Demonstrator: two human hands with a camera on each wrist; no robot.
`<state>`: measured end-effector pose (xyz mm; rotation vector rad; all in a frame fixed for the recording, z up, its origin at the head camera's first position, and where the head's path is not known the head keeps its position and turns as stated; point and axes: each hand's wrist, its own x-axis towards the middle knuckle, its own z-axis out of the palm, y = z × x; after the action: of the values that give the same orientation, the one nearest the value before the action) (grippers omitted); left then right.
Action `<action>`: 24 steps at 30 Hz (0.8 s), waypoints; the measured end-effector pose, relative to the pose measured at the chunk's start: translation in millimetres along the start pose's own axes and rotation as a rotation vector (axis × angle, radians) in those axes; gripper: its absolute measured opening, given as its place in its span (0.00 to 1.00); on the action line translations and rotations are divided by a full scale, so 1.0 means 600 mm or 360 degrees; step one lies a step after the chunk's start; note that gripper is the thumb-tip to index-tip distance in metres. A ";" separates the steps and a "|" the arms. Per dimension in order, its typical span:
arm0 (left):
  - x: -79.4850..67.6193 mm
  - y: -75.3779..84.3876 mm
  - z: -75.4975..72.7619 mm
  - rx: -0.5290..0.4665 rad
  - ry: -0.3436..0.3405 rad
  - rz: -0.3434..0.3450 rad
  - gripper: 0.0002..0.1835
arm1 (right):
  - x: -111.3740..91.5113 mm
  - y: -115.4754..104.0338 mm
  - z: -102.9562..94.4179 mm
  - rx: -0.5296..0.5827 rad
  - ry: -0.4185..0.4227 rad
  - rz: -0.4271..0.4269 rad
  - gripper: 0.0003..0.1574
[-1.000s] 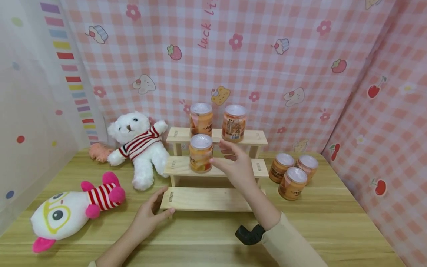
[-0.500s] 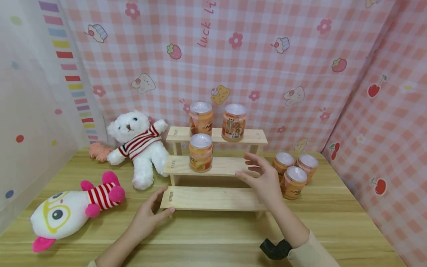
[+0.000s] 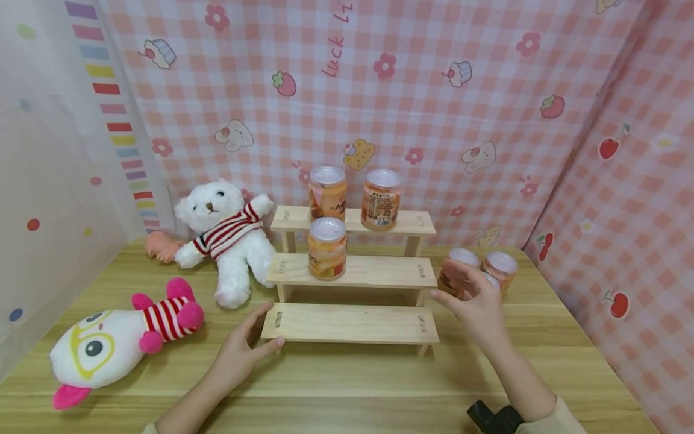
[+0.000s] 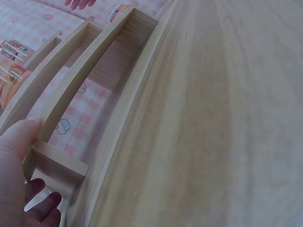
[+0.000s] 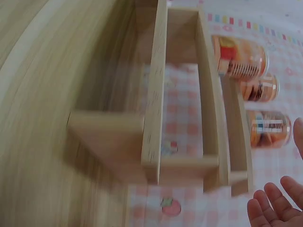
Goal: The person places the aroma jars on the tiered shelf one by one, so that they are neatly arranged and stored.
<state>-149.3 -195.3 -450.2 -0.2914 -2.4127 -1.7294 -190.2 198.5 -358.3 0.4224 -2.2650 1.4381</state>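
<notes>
the right hand (image 3: 479, 307) hangs in front of the cluster of jars (image 3: 503, 278) on the right of the desk (image 3: 347, 386), its grip spread wide, thumb well apart from the fingers, with nothing in it; whether a fingertip touches a jar i cannot tell. the left hand (image 3: 238, 352) has its grip closed about the left end of the wooden shelf (image 3: 352, 320), thumb at the front edge of the lowest board, fingers round the side. the jars look stiff and smooth, likely filled and so of some weight for their size, and the glossy wall may slip; i would take one round the middle of its body, below the clear lid, and not squeeze hard in case the wall gives. the shelf seems light enough to shift if knocked, so steadying its end makes sense. counting up: six jars in all, three bunched on the desk, two on the top board, one on the left part of the middle board; one shelf with three boards; two soft toys, a white bear (image 3: 238, 241) and a doll in red stripes (image 3: 108, 343), both left of the shelf.
</notes>
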 end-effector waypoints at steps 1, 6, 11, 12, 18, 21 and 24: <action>0.000 0.000 0.000 0.0001 0.0001 -0.0005 0.38 | 0.000 0.003 -0.006 -0.0029 0.0022 -0.0004 0.35; 0.001 -0.003 -0.001 0.0029 0.0006 -0.0023 0.39 | -0.001 0.016 -0.032 -0.0123 0.0087 0.0004 0.33; 0.002 -0.006 -0.001 0.0049 0.0011 -0.0022 0.39 | -0.004 0.034 -0.057 -0.0144 0.0112 0.0087 0.34; 0.003 -0.006 -0.001 0.0051 0.0011 -0.0021 0.39 | -0.004 0.038 -0.062 -0.0163 0.0115 0.0108 0.35; 0.003 -0.006 -0.001 0.0044 0.0013 -0.0016 0.39 | -0.003 0.067 -0.088 -0.0306 0.0146 0.0154 0.34; 0.003 -0.007 -0.001 0.0045 0.0012 -0.0019 0.39 | -0.004 0.079 -0.098 -0.0374 0.0137 0.0175 0.34; 0.003 -0.006 0.000 0.0050 0.0010 -0.0027 0.39 | -0.005 0.090 -0.105 -0.0419 0.0117 0.0190 0.34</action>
<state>-152.0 -196.4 -453.3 -0.2619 -2.4425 -1.6951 -200.9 278.1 -378.1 0.1522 -2.4108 1.1647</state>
